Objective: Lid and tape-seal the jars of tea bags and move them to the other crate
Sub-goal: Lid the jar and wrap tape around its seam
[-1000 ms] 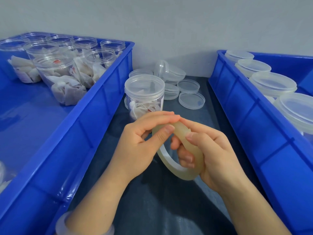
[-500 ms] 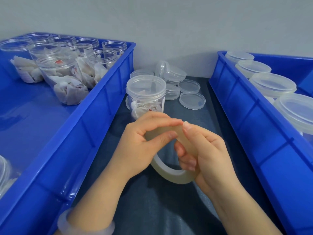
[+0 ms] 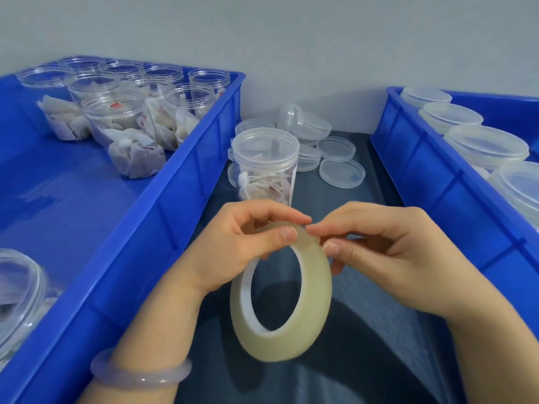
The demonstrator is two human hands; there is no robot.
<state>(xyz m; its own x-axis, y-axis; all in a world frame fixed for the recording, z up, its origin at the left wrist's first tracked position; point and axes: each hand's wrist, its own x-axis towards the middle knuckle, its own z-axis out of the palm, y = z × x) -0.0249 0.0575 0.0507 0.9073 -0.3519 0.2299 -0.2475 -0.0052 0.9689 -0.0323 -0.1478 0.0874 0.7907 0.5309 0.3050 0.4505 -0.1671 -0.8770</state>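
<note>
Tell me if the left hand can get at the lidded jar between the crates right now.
Probably yes: the lidded jar stands just beyond the left hand with nothing between them. But that hand pinches the tape roll, so it must let go first.

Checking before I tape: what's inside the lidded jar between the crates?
Tea bags with strings show through the lidded jar wall; its bottom is hidden behind the left hand.

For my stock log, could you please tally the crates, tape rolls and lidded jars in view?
Crates: 2
Tape rolls: 1
Lidded jars: 5
Total: 8
</note>
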